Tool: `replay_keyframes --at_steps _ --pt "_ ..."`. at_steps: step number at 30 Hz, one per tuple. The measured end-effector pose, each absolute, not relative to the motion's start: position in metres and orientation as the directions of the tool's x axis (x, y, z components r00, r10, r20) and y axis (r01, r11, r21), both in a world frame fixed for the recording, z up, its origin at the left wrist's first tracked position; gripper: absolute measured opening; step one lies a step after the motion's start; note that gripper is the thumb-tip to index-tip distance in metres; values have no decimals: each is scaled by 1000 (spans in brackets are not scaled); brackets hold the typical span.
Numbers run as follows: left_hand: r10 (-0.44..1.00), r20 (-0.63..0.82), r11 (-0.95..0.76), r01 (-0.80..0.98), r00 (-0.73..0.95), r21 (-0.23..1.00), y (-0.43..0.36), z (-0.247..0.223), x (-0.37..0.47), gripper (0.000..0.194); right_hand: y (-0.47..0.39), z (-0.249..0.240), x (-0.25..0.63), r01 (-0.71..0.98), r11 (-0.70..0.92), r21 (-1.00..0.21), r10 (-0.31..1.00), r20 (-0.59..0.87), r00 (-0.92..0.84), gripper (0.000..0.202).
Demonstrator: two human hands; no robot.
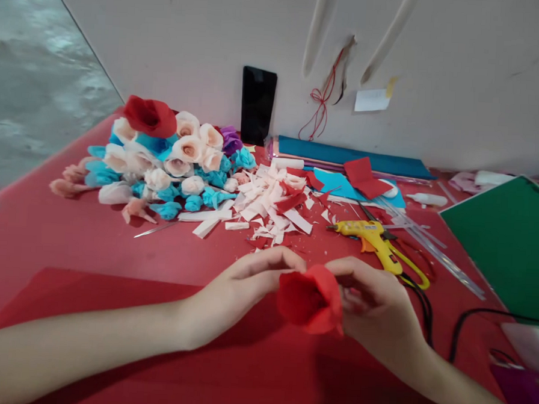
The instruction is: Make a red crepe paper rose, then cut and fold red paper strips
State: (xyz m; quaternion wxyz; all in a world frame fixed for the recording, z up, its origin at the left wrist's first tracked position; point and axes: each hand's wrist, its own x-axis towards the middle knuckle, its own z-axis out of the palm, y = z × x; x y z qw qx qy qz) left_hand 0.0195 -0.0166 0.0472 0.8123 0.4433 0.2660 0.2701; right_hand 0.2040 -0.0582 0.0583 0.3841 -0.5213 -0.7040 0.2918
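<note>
A red paper flower [310, 300] faces up between my two hands at the lower middle, above a large red sheet [161, 365]. My left hand [247, 291] has its bent fingers closed against the flower's left and far side. From the right, my right hand [377, 304] has its fingers wrapped round the flower's side, with some fingertips hidden behind the petals. Whatever lies below the bloom is out of sight.
Many paper flowers [188, 149] are heaped at the back left, beside pale paper scraps [269, 202]. A yellow glue gun [371, 234] lies right of them. A phone [258, 105] leans on the wall. At the right are a green board [511, 245] and black cables [466, 321].
</note>
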Motion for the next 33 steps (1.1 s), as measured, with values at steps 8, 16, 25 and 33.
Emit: replay_keyframes --at_steps 8,16,25,33 --pt "588 -154 463 -174 794 869 -13 47 17 10 -56 70 216 594 645 -481 760 482 -435 13" --pt "491 -134 440 -112 861 891 -12 45 15 27 -60 68 216 666 621 -413 758 535 -375 11" --pt "615 -76 503 -316 785 805 -9 45 17 18 -52 65 218 627 656 -420 736 541 -408 21" --pt "523 -86 419 -167 848 893 -10 45 15 18 -55 62 223 613 725 -315 634 654 -413 17"
